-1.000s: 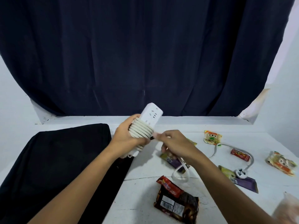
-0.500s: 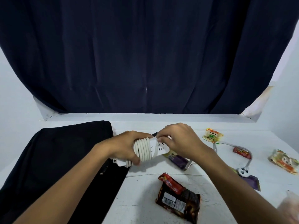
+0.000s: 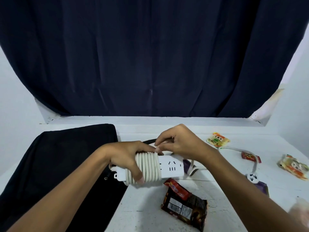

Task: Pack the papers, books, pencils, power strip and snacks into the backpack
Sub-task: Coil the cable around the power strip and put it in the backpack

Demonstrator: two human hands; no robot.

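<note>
My left hand (image 3: 128,158) grips a white power strip (image 3: 170,168) held level above the table, with several turns of its white cord (image 3: 148,167) wound round the body. My right hand (image 3: 179,143) pinches the cord at the top of the coil. The loose end of the cord trails right to a white plug (image 3: 251,176) lying on the table. A black backpack (image 3: 55,164) lies flat on the left. A dark brown snack bag (image 3: 184,203) sits just below the strip.
On the white table (image 3: 217,190), snack packets lie at the right: a yellow one (image 3: 217,139), a small red one (image 3: 250,155), an orange-white one (image 3: 294,166) and a purple one (image 3: 261,190). A dark curtain (image 3: 150,56) hangs behind the table.
The strip has tipped from upright to level and dropped lower. More cord is wound on it, and my right hand has moved up over the coil.
</note>
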